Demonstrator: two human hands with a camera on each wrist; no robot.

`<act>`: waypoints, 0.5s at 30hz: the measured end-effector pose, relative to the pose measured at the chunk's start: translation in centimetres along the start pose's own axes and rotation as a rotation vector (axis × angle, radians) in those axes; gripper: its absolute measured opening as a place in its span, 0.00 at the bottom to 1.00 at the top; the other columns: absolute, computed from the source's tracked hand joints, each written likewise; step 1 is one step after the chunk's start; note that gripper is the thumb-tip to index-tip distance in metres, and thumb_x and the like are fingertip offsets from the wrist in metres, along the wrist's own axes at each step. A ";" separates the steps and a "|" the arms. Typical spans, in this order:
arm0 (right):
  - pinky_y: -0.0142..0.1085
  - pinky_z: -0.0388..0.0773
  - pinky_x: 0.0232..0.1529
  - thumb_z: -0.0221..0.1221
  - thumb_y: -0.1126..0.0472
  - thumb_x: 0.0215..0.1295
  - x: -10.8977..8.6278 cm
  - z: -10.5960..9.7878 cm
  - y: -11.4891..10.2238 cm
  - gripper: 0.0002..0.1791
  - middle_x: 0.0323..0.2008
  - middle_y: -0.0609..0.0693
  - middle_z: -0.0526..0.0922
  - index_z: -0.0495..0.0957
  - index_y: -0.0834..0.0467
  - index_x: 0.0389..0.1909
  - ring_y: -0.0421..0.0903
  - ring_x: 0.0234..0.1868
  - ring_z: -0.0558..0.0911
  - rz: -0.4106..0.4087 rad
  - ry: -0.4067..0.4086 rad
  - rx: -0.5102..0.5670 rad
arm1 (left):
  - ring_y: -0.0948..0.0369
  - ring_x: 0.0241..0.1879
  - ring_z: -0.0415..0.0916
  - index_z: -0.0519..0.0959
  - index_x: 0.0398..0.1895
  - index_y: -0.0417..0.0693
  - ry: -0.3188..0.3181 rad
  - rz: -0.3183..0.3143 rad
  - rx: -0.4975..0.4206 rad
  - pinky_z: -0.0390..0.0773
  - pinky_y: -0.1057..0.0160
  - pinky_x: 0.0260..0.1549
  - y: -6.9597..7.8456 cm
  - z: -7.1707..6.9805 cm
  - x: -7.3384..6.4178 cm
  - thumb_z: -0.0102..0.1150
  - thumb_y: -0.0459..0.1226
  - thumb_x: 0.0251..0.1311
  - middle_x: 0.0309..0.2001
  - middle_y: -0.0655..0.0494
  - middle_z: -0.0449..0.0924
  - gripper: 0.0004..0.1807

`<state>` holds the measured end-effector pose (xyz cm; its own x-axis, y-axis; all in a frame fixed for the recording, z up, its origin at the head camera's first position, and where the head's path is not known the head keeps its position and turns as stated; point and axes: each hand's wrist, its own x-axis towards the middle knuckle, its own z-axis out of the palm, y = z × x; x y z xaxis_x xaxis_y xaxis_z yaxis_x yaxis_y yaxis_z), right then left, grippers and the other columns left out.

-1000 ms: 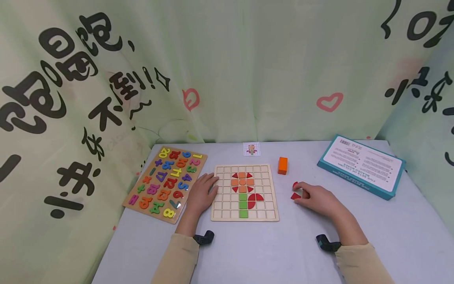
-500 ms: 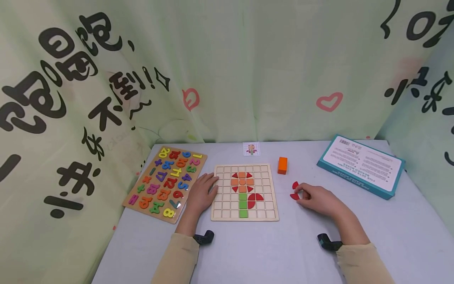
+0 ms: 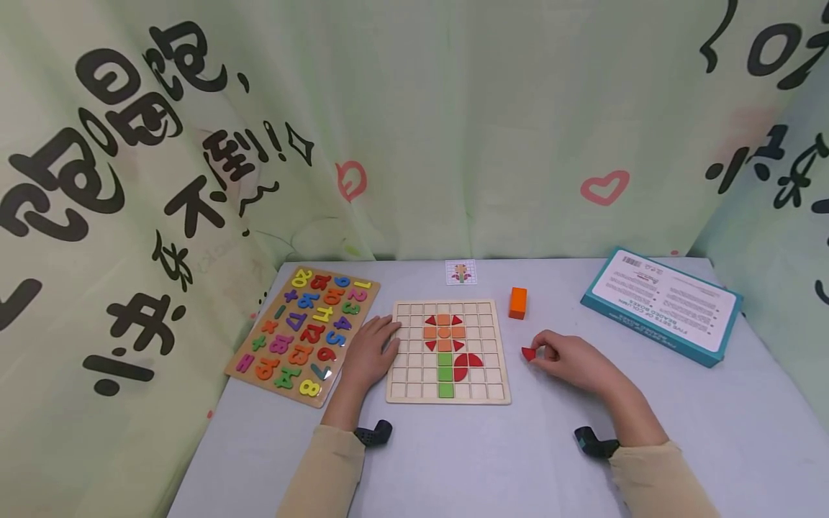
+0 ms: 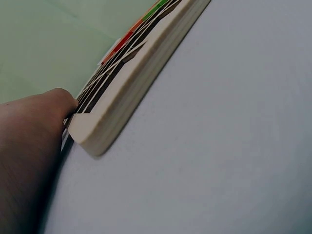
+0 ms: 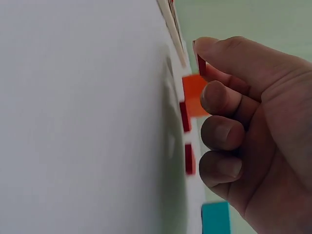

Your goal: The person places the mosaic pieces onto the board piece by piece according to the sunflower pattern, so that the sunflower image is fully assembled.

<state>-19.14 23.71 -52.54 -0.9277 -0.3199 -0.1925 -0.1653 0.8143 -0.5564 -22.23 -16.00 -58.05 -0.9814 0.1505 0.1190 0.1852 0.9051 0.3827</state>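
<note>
In the head view a wooden grid board (image 3: 414,391) lies mid-table, bearing orange squares, green squares (image 3: 445,374), small red triangles and red rounded pieces (image 3: 468,365). My left hand (image 3: 369,354) lies along its left side; the left wrist view shows the thumb (image 4: 61,101) at the board's corner. To the right of the board, my right hand (image 3: 578,362) pinches a small red piece (image 3: 528,354) between thumb and forefinger. Two more red pieces (image 5: 185,117) rest on the table in the right wrist view; the hand hides them from the head view.
A number puzzle board (image 3: 265,388) lies left of my left hand. An orange block (image 3: 517,303) stands beyond the right hand, and a small pattern card (image 3: 460,272) lies behind the grid. A teal box (image 3: 667,306) sits at the back right, before the curtain (image 3: 466,129).
My right hand has picked up a red piece from beside its fingertips and moved slightly left towards the board. The left hand has stayed in place.
</note>
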 end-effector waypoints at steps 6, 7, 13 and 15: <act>0.31 0.70 0.26 0.66 0.52 0.62 1.4 0.8 -3.4 0.15 0.24 0.46 0.73 0.76 0.51 0.47 0.43 0.27 0.73 -0.011 -0.031 0.003 | 0.56 0.76 0.55 0.71 0.69 0.63 -0.006 -0.006 0.002 0.58 0.49 0.75 0.1 0.0 0.0 0.47 0.53 0.71 0.73 0.61 0.65 0.25; 0.30 0.70 0.25 0.66 0.52 0.62 1.6 0.9 -4.0 0.16 0.24 0.46 0.73 0.76 0.51 0.47 0.42 0.27 0.73 -0.022 -0.033 0.001 | 0.55 0.76 0.56 0.71 0.69 0.63 -0.002 -0.002 0.002 0.59 0.49 0.75 0.1 0.0 0.0 0.47 0.52 0.71 0.73 0.61 0.66 0.25; 0.29 0.69 0.24 0.68 0.51 0.60 2.9 2.6 -7.8 0.17 0.22 0.45 0.73 0.77 0.50 0.47 0.41 0.25 0.72 -0.068 -0.048 -0.010 | 0.54 0.76 0.56 0.72 0.68 0.61 0.002 0.003 0.004 0.59 0.49 0.74 0.1 -0.1 -0.1 0.48 0.52 0.71 0.73 0.59 0.66 0.24; 0.29 0.69 0.24 0.68 0.50 0.60 3.3 3.4 -8.8 0.16 0.22 0.44 0.73 0.77 0.50 0.46 0.41 0.25 0.72 -0.089 -0.047 -0.020 | 0.55 0.76 0.56 0.72 0.69 0.62 -0.004 -0.005 0.004 0.59 0.49 0.74 0.1 -0.1 -0.1 0.48 0.52 0.71 0.73 0.60 0.66 0.24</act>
<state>-19.60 13.83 -50.96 -0.8922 -0.4135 -0.1815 -0.2533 0.7911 -0.5568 -22.11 -15.94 -57.88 -0.9826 0.1473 0.1130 0.1798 0.9073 0.3800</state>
